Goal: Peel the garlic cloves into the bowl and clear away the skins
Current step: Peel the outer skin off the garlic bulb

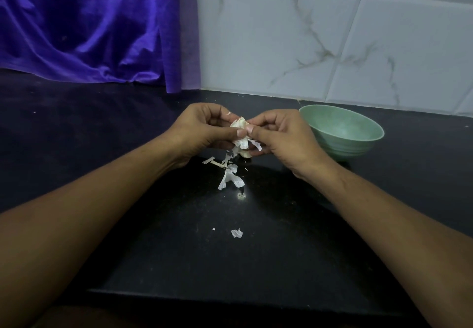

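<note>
Sitting pinched between left hand [199, 131] and right hand [284, 137]: garlic [239, 123].

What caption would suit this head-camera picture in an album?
Left hand and right hand peel garlic over a dark counter; skins lie below, a green bowl stands nearby.

A purple cloth [84, 25] hangs down to the black surface [102, 128] at back left, beside a white marbled tile wall [332, 33].
</note>
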